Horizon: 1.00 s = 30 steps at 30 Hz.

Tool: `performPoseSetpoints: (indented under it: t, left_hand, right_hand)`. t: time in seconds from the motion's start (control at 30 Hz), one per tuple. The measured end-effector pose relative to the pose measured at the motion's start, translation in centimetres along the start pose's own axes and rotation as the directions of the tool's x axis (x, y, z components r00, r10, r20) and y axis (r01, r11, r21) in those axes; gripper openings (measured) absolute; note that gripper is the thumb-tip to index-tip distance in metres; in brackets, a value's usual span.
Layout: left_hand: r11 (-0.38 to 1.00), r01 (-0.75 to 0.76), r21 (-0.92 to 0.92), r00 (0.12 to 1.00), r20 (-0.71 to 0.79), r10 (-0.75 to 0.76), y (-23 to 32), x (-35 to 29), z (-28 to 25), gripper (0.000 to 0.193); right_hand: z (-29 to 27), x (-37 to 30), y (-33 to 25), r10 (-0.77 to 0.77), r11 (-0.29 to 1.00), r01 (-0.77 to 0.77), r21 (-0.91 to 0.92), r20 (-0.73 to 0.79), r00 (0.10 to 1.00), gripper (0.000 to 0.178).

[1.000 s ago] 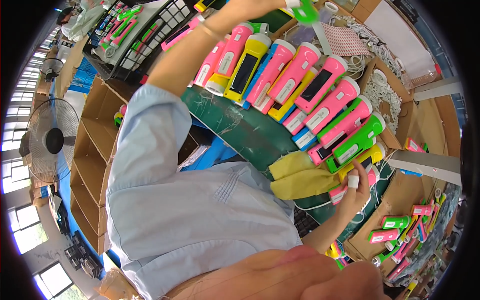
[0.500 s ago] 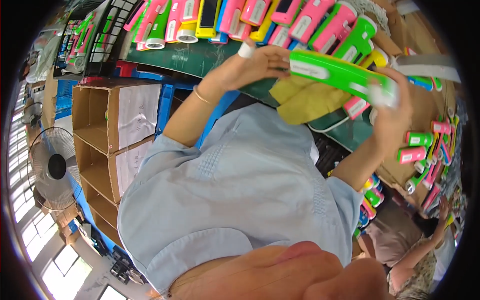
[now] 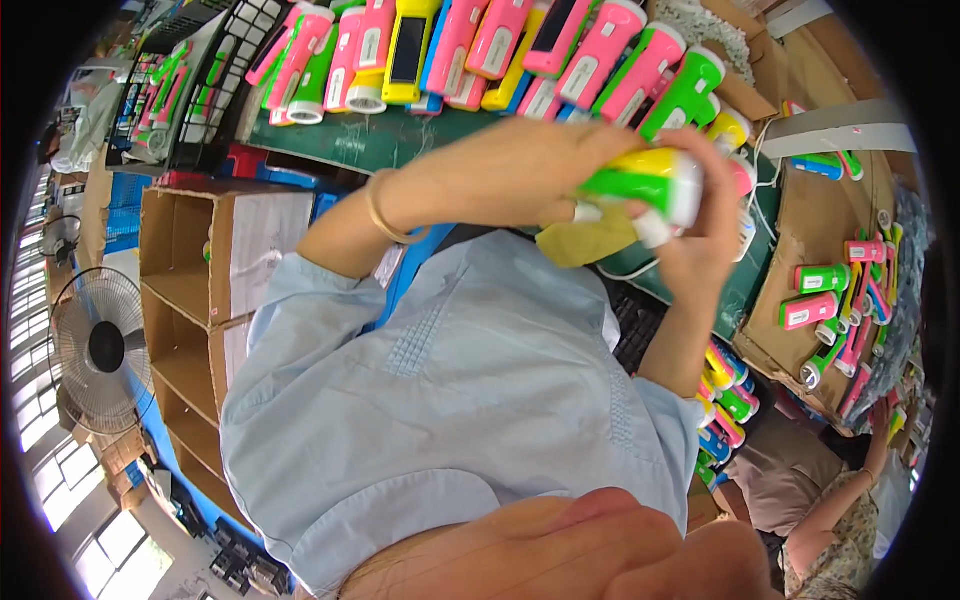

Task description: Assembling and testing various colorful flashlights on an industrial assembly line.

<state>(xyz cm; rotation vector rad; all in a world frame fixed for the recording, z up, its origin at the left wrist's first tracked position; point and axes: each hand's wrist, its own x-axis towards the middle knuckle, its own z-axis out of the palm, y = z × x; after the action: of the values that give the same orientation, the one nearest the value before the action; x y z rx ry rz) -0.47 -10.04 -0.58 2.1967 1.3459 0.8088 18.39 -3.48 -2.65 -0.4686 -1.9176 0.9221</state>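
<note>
A green and yellow flashlight (image 3: 632, 183) with a white head is held up over the green bench (image 3: 340, 140). My left hand (image 3: 530, 172) is wrapped round its body, hiding much of it. At the white head end, my right hand (image 3: 705, 215) grips with fingers and thumb; a white covering shows on the thumb. Just below the hands hangs or lies a yellow-green cloth (image 3: 582, 242), partly hidden. Beyond them, several pink, green and yellow flashlights (image 3: 600, 60) lie in a packed row along the bench.
Cardboard compartments (image 3: 180, 240) stand at the left, near a fan (image 3: 105, 345). A black crate (image 3: 225, 80) holds flashlights at the far left. At right, more flashlights (image 3: 825, 310) lie on cardboard (image 3: 775, 325). A white cable (image 3: 630, 274) crosses the bench. Another person (image 3: 815, 500) sits lower right.
The flashlight has turned from lying lengthwise to pointing its head toward the right and nearer me. My left hand has moved right and closed round it; my right hand has shifted left.
</note>
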Motion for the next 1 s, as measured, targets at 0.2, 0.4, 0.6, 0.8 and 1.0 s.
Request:
performPoseSetpoints:
  t: [0.2, 0.4, 0.6, 0.8, 1.0]
  left_hand:
    - [-0.06, 0.267, -0.962, 0.912, 0.272, -0.306, -3.3, 0.2, 5.0, 0.035]
    - [-0.246, 0.238, -0.94, 0.842, 0.326, -0.43, -2.6, 1.6, 4.7, 0.039]
    - [-0.189, 0.224, -0.956, 0.777, 0.292, -0.558, -4.0, 2.4, 5.7, 0.027]
    - [0.461, 0.177, -0.869, 0.944, 0.016, -0.331, -3.8, 4.6, 0.3, 0.04]
    - [0.885, 0.466, -0.01, 0.615, -0.715, -0.332, -7.3, 8.2, -1.5, 0.079]
  right_hand:
    - [0.0, -1.6, 2.7, 0.522, 0.83, -0.482, 0.281, -0.088, 0.848, 0.038]
    - [1.1, -6.2, 3.9, 0.622, 0.746, -0.61, 0.268, 0.048, 0.782, 0.027]
    - [1.7, -6.7, 3.6, 0.665, 0.74, -0.632, 0.231, -0.103, 0.74, 0.031]
    - [-1.0, -4.6, 2.9, 0.685, 0.671, -0.568, 0.477, -0.106, 0.72, 0.02]
    - [-1.3, -2.5, 3.8, 0.586, 0.777, -0.527, 0.344, -0.09, 0.806, 0.026]
